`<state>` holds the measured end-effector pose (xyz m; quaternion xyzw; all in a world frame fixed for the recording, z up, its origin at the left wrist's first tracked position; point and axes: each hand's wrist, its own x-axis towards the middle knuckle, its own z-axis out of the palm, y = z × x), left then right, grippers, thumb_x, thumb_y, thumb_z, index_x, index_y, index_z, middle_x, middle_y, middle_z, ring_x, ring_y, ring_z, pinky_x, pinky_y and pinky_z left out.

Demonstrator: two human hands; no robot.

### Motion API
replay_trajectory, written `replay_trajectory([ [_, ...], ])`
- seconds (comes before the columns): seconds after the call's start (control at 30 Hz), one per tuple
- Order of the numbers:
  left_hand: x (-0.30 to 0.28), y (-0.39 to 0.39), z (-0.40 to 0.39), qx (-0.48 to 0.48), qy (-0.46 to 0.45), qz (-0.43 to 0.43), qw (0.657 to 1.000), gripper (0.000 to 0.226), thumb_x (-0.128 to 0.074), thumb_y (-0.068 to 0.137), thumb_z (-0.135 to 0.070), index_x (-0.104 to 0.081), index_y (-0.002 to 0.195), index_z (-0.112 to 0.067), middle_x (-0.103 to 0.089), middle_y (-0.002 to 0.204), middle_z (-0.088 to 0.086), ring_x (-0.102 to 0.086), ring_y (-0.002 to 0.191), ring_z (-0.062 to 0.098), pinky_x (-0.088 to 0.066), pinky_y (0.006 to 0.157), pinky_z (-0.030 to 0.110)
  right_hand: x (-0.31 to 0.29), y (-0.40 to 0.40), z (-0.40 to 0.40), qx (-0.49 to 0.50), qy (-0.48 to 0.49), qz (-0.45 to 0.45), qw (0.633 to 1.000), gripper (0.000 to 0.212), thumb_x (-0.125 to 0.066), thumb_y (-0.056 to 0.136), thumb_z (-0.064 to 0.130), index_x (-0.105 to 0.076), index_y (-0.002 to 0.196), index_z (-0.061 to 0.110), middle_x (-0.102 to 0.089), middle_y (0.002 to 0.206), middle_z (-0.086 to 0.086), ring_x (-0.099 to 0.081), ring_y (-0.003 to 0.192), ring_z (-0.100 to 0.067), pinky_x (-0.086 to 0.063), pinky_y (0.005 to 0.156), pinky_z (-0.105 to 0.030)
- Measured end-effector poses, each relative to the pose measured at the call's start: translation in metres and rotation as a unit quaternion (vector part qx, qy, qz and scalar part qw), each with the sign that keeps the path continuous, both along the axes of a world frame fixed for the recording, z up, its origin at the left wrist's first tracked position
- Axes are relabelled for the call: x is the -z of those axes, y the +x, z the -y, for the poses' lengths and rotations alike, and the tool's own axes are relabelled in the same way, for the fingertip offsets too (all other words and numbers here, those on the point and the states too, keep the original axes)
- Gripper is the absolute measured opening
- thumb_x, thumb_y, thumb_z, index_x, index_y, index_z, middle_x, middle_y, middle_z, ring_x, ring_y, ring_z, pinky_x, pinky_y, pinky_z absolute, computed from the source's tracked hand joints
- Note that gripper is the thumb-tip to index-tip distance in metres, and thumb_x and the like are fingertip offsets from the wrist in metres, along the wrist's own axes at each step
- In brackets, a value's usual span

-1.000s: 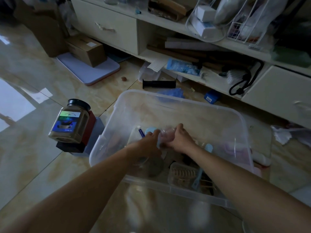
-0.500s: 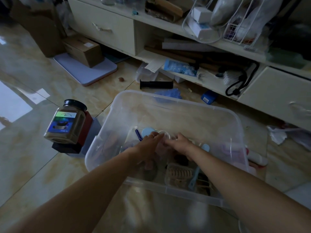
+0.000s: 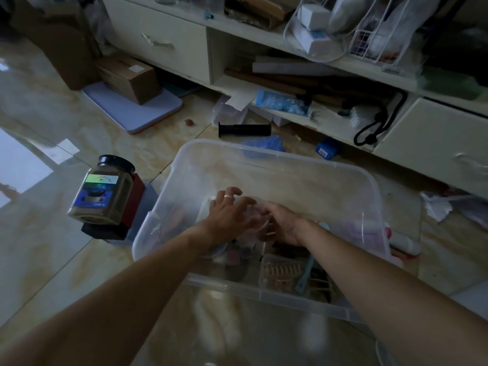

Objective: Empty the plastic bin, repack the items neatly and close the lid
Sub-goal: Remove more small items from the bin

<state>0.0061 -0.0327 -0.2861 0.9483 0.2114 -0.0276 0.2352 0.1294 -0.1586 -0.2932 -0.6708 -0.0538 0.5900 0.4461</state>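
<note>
Plastic bin [image 3: 274, 165] sits on the floor [image 3: 52, 260], lid off, w/ both hands down inside it near the middle. Left hand [image 3: 229, 215] has fingers spread and fairly straight, ring on one finger, reaching over a clear crinkly plastic bag [image 3: 254, 211]; it looks to be touching the bag rather than gripping it. Right hand [image 3: 282, 225] is just beside it, fingers curled under and around the same bag, so that one seems to have hold of it. Light is dim and the bag is see-through, so what's in it I can't tell.

Still in the bin: a clear tray of tan hair clips [image 3: 281, 270] at the near wall, a pale blue handle [image 3: 306, 276] leaning next to it, some small dark and pink bits under the wrists. Outside, a jar [image 3: 103, 192] w/ black cap stands on a dark red box [image 3: 134, 202] just left of the bin. No lid I can pick out for sure.

Step in hand, imo: the emptying stage, prob. partway, as plenty is left inside. Next move calls for both hands to close on the bag properly, lift it clear of the rim w/o snagging the loose bits beneath, and set it on bare floor near the jar. Limp bag, so support from below.
</note>
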Motion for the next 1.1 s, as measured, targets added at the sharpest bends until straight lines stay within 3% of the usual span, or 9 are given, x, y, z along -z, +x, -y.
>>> replay_trajectory([
  [0.23,-0.003,-0.013,-0.015,0.008,-0.014,0.022,1.0,0.103,-0.079,0.062,-0.065,-0.023,0.143,-0.035,-0.046,0.131,0.011,-0.057,0.11,0.03,-0.054,0.087,0.04,0.015,0.0,-0.015,0.029,0.003,-0.054,0.998,0.063,-0.038,0.095,0.068,-0.071,0.109,0.017,-0.069,0.093,-0.014,-0.066,0.081,-0.029,-0.056,0.072,-0.033],
  [0.3,-0.004,-0.016,-0.022,-0.009,0.03,0.009,0.999,0.11,-0.081,0.062,-0.058,-0.019,0.149,-0.033,-0.041,0.134,0.01,-0.052,0.113,0.03,-0.053,0.089,0.046,0.019,-0.006,-0.015,-0.087,-0.069,0.14,0.984,0.054,-0.035,0.103,0.053,-0.066,0.114,0.011,-0.068,0.105,-0.017,-0.066,0.092,-0.033,-0.053,0.077,-0.035],
  [0.4,-0.004,-0.02,-0.034,-0.039,0.065,-0.015,0.997,0.116,-0.082,0.062,-0.054,-0.015,0.153,-0.028,-0.034,0.139,0.01,-0.045,0.119,0.031,-0.051,0.092,0.046,0.027,-0.023,-0.012,-0.36,-0.116,0.448,0.81,0.043,-0.054,0.092,0.045,-0.059,0.123,0.015,-0.064,0.122,-0.013,-0.062,0.112,-0.033,-0.047,0.084,-0.031],
  [0.5,-0.002,-0.026,-0.036,-0.052,0.076,-0.029,0.995,0.112,-0.082,0.062,-0.055,-0.019,0.15,-0.027,-0.033,0.139,0.01,-0.045,0.12,0.033,-0.051,0.09,0.047,0.037,-0.05,-0.013,-0.484,-0.103,0.488,0.719,0.073,-0.061,0.076,0.071,-0.049,0.131,0.025,-0.059,0.128,-0.008,-0.059,0.118,-0.032,-0.049,0.093,-0.042],
  [0.6,0.001,-0.028,-0.035,-0.074,0.042,-0.016,0.996,0.106,-0.082,0.061,-0.056,-0.025,0.147,-0.028,-0.035,0.136,0.008,-0.046,0.12,0.033,-0.051,0.087,0.047,0.049,-0.062,-0.015,-0.522,-0.113,0.561,0.633,0.082,-0.064,0.081,0.064,-0.035,0.145,0.022,-0.054,0.138,-0.013,-0.056,0.123,-0.034,-0.044,0.097,-0.045],
  [0.7,0.001,-0.028,-0.037,-0.08,0.029,-0.013,0.996,0.109,-0.084,0.059,-0.056,-0.025,0.146,-0.029,-0.034,0.136,0.008,-0.046,0.122,0.032,-0.052,0.089,0.048,0.055,-0.053,-0.015,-0.5,-0.097,0.575,0.64,0.05,-0.057,0.092,0.046,-0.05,0.134,0.02,-0.059,0.131,-0.013,-0.061,0.116,-0.034,-0.048,0.09,-0.04],
  [0.93,0.001,-0.029,-0.036,-0.084,-0.002,-0.019,0.996,0.115,-0.087,0.056,-0.054,-0.023,0.149,-0.03,-0.031,0.141,0.008,-0.043,0.125,0.033,-0.05,0.096,0.049,0.037,-0.022,-0.006,-0.294,-0.076,0.471,0.828,0.033,-0.068,0.083,0.04,-0.071,0.103,0.013,-0.071,0.108,-0.01,-0.065,0.097,-0.025,-0.045,0.074,-0.029],
  [1.03,-0.002,-0.028,-0.035,-0.092,0.008,-0.017,0.996,0.117,-0.088,0.056,-0.052,-0.021,0.15,-0.03,-0.029,0.143,0.009,-0.042,0.127,0.034,-0.051,0.096,0.048,0.035,-0.016,-0.012,-0.157,-0.098,0.512,0.839,0.021,-0.053,0.093,0.02,-0.068,0.1,0.008,-0.069,0.109,-0.019,-0.064,0.104,-0.034,-0.047,0.078,-0.033],
  [1.1,-0.004,-0.027,-0.035,-0.111,0.007,-0.006,0.994,0.118,-0.089,0.057,-0.05,-0.02,0.15,-0.03,-0.029,0.144,0.009,-0.041,0.128,0.033,-0.051,0.095,0.048,0.031,-0.022,-0.017,-0.215,-0.091,0.516,0.824,0.026,-0.048,0.096,0.025,-0.066,0.105,0.01,-0.068,0.113,-0.019,-0.064,0.104,-0.034,-0.049,0.079,-0.036],
])
